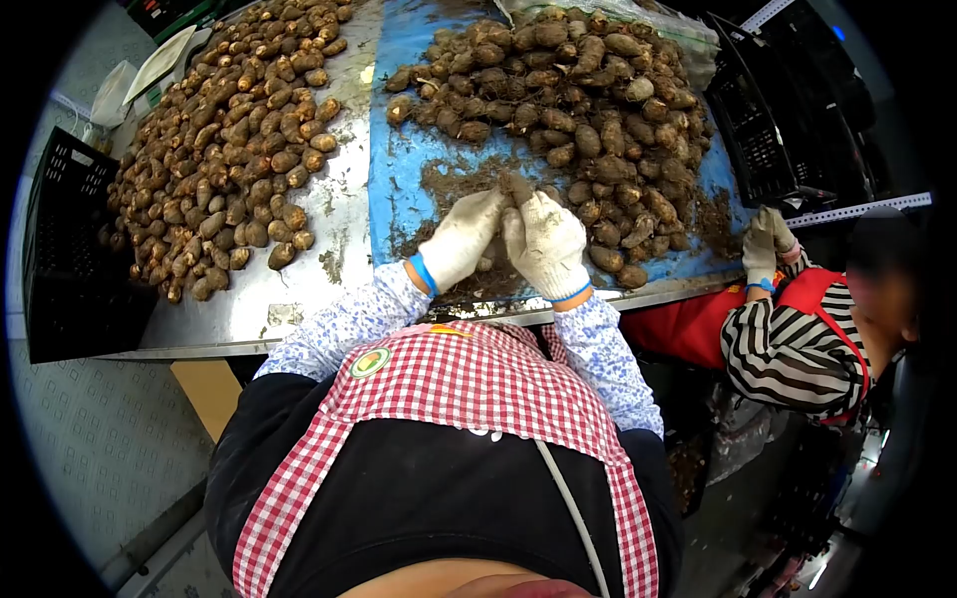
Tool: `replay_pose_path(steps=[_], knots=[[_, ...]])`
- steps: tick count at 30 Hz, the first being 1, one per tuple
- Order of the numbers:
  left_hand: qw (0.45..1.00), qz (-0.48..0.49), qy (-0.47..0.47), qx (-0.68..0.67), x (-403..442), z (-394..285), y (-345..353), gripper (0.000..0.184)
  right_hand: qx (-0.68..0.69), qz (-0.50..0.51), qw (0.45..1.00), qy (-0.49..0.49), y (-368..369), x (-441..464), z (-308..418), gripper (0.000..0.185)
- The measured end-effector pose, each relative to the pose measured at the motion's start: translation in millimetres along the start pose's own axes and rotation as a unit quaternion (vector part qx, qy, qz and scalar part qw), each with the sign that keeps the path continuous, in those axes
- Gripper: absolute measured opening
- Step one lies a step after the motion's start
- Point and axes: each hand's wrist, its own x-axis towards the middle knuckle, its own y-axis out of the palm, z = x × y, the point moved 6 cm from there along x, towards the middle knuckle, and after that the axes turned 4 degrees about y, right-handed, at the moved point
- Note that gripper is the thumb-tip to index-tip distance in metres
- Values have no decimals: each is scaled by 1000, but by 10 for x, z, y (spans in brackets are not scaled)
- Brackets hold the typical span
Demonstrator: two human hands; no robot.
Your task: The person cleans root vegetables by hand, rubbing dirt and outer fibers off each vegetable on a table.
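My two gloved hands meet over the front of the blue sheet (399, 189). Between their fingertips is a small brown taro (515, 186), partly covered by the gloves. My left hand (462, 241) pinches it from the left, while the fingers of my right hand (548, 245) are wrapped round its right side. Just beyond and to the right lies a big heap of hairy, soil-covered taros (588, 110). Loose dirt and root fibres (464, 184) are scattered on the sheet around my hands.
A second pile of cleaner taros (234, 140) covers the left of the metal table (339, 199). Black crates stand at the left edge (70, 249) and back right (763, 130). A co-worker in a striped top (797, 344) is at the right, gloved hands (766, 244) near the table edge.
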Motion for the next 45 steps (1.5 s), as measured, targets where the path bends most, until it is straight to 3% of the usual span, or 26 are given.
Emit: replay_pose_path(steps=[2,3,4,7,10,13,14,15,16,17,19,20,22,24,25,26,27,29,32,34,35,37,39,40,43,45], knots=[[971,-92,172,140,221,430,-290,49,105,-95,990,8,-12,51,46,34],[934,-137,256,206,268,544,-368,46,-27,-75,995,62,209,-121,-81,27],[940,-150,245,184,151,287,-281,39,6,-63,996,70,421,-204,-250,31],[860,-135,339,358,96,42,-276,31,112,-17,988,106,381,-108,-170,35],[937,-118,301,129,336,692,-523,35,297,64,924,233,481,-65,-207,32],[953,-123,254,106,286,445,-476,33,80,-18,989,120,209,19,-26,24],[867,-120,329,355,209,323,-424,33,53,14,981,184,252,0,-67,22],[930,-115,213,277,255,254,-400,33,26,47,967,248,288,-37,-113,20],[972,-129,85,179,264,215,-375,34,-51,-28,994,88,161,28,53,15],[982,-160,-33,92,228,172,-335,35,-43,-11,993,106,194,29,33,15],[901,-163,276,291,389,394,-442,40,-28,20,989,142,268,28,-14,14],[815,-184,422,353,378,509,-438,44,14,27,983,183,313,7,-101,17],[931,-148,266,201,129,-53,-216,49,79,-91,988,92,317,40,-146,20],[981,-103,163,8,135,15,-204,45,-50,-119,992,5,274,3,-101,26],[986,-96,106,-87,123,53,-194,44,185,-76,966,164,261,16,-231,26],[972,-77,53,-216,158,143,-208,45,405,-26,861,308,302,4,-280,26],[938,-55,2,-342,182,195,-188,45,591,27,685,425,375,-29,-209,26],[893,-31,-36,-448,155,176,-136,44,553,21,731,400,241,-24,-127,25],[836,101,-18,-539,226,356,-271,45,330,-12,909,254,103,-7,-122,26],[957,27,86,-277,299,448,-446,51,199,87,947,236,-68,86,29,31],[982,-11,134,-134,312,459,-501,54,131,135,956,225,-113,109,86,34],[984,-51,172,6,188,206,-403,57,64,108,974,188,-133,132,158,29],[986,-57,159,-4,-4,-71,-198,58,56,115,975,182,-113,142,160,24],[980,-103,169,-20,14,-37,-211,57,77,51,987,130,-119,139,216,26],[944,-31,3,-329,68,118,-207,52,89,47,994,31,-94,147,281,25],[877,34,-51,-476,74,137,-186,48,81,178,969,150,120,98,35,24]])
